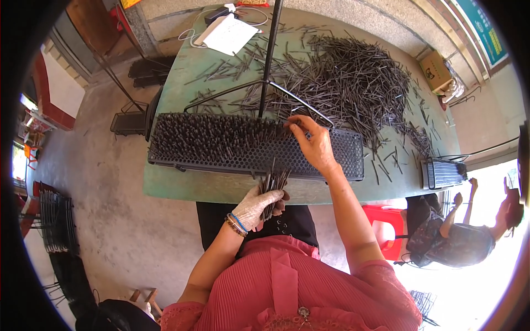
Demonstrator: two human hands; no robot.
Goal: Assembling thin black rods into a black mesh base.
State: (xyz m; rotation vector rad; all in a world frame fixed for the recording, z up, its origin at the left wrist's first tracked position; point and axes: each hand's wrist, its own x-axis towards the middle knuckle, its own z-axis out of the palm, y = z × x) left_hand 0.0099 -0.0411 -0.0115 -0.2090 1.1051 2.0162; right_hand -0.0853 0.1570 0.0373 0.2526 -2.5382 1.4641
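My left hand, in a white knitted glove, is closed round a bundle of thin dark rods just in front of the table edge. A long black perforated rack lies along that edge, with a frame and an upright handle behind it. Dark rods stand packed in the holes of its left and middle part; bare holes show at its right end. Over the rack's middle, my bare right hand pinches what looks like one thin dark rod, mostly hidden among the fingertips and standing rods.
A large heap of loose rods covers the back right of the green table. White paper and cables lie at the back left. To the right, another person works near a second rack and a red stool.
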